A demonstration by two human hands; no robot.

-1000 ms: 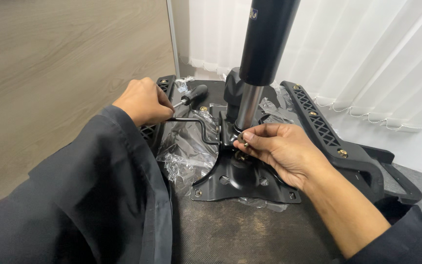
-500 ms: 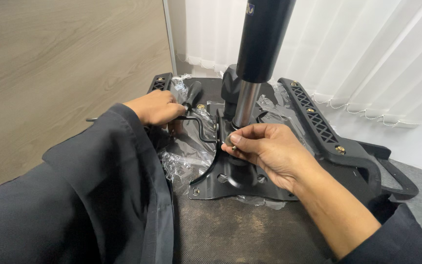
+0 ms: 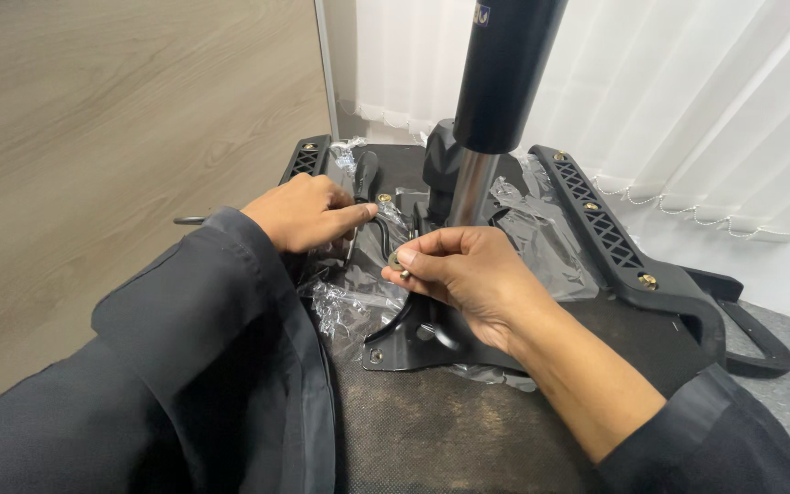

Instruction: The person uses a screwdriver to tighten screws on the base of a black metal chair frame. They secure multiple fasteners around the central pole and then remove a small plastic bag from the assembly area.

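My left hand (image 3: 308, 212) lies knuckles up, back toward the camera, with the fingers curled under and the index finger stretched out to the right. Its wrist disappears into a wide black sleeve that fills the lower left of the view, the forearm reaching forward and slightly rightward. My right hand (image 3: 468, 274) enters from the lower right, forearm bare up to a black cuff near the elbow. This hand is turned with its back upward, thumb and index fingers (image 3: 411, 259) pinched together at their tips on the left side, the remaining fingers bent loosely beneath. The two hands sit near each other, not touching.
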